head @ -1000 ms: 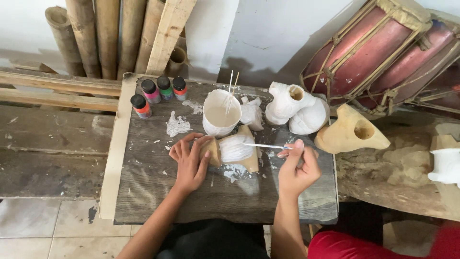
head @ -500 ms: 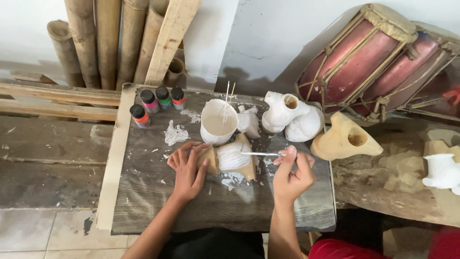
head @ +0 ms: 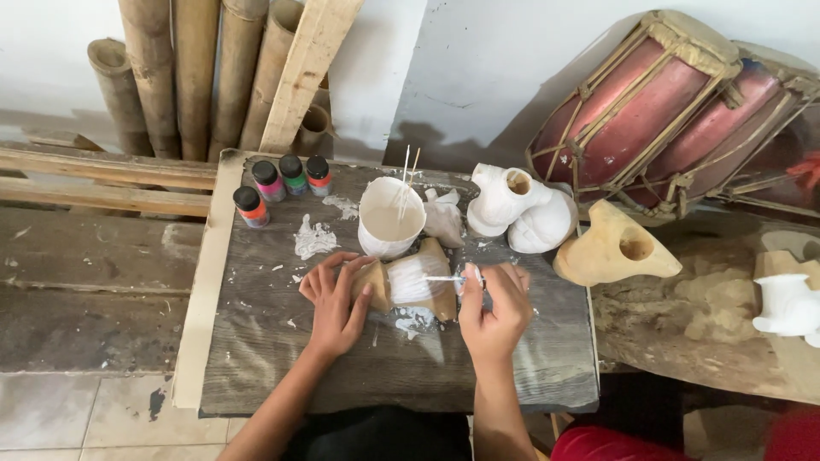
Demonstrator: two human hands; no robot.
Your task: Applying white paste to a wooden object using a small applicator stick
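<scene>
Brush (head: 444,278) now closer to wood piece (head: 410,282) on board (head: 256,358); L hand (head: 335,303) steadies it, R hand (head: 494,307) pinches brush. Mid-section white, ends bare wood; approx. half painted.

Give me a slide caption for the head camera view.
Left hand steadies a wooden figure while right hand brushes white paint on.

A weathered grey wooden board (head: 282,358) carries everything, smeared with white paint. The white cup (head: 390,218) of paint stands near its far edge. Left of the cup are four small paint bottles (head: 282,183); right of it, two white-painted figures (head: 521,209). Just in front of the cup lies a half-painted wooden carving (head: 410,282), possibly animal-shaped. Farther right, a bare wooden piece (head: 611,252) sits at the board's edge.
</scene>
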